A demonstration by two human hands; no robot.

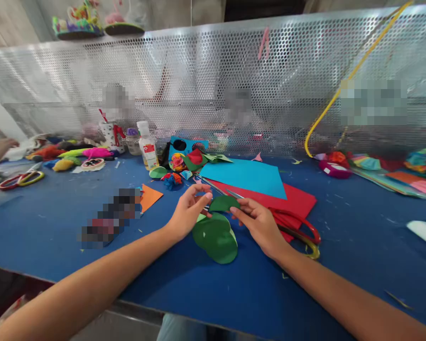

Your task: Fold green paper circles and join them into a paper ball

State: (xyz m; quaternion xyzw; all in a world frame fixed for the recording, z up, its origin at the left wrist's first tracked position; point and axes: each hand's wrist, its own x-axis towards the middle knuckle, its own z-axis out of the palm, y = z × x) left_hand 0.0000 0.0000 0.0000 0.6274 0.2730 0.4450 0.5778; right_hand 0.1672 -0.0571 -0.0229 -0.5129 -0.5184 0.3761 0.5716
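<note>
A dark green paper piece (224, 203), curved along its top edge, is pinched at its right end by my right hand (257, 220). My left hand (190, 208) is at the other end of that paper with its fingers curled and thumb tip close to the index finger; whether it grips anything is hard to make out. Just below both hands lie several overlapping round green paper cutouts (216, 241) on the blue table. Scissors (303, 232) with red and yellow handles lie beside my right wrist, their blades partly hidden behind that hand.
Blue paper (248, 177) overlaps red paper (298, 201) beyond my hands. A glue bottle (148, 147), paper flowers (178, 161) and another pair of scissors (21, 180) are to the left. A perforated metal screen (191, 71) borders the far side; someone's hand (0, 149) shows at far left.
</note>
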